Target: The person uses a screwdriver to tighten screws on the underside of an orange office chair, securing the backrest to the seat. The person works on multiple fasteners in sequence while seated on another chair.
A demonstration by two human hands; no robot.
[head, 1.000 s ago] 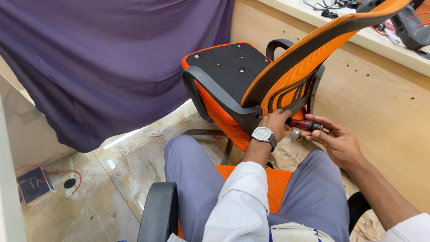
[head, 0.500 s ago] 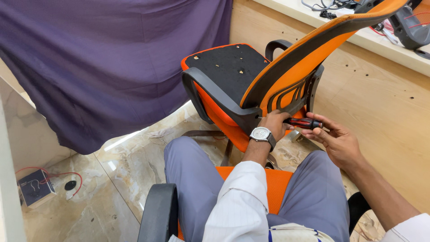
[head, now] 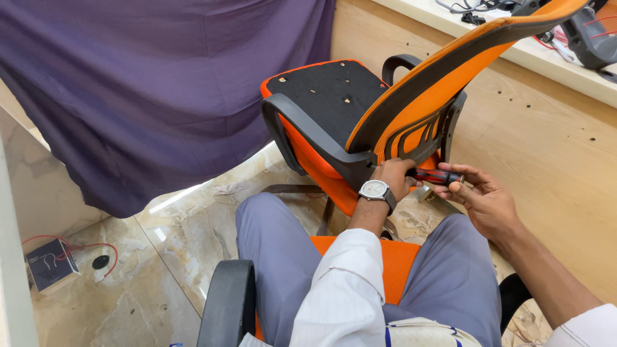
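A screwdriver [head: 436,176] with a red and black handle is being held level at the lower back of an orange office chair [head: 360,109], just where the grey armrest [head: 308,135] is meeting the backrest frame. Its handle end is being pinched by the fingers [head: 464,186] of the right hand [head: 485,202], which are closed around it. The shaft end is being steadied by the left hand [head: 393,177], its fingers curled against the chair joint; a silver wristwatch [head: 376,191] is being worn on that wrist. The chair is being kept tilted over a marble floor [head: 173,244]. A purple cloth [head: 154,83] is hanging behind it. A small box with red wires [head: 48,263] is lying on the floor, well apart to the left. A desk [head: 463,26] is being crossed by cables beyond the chair.
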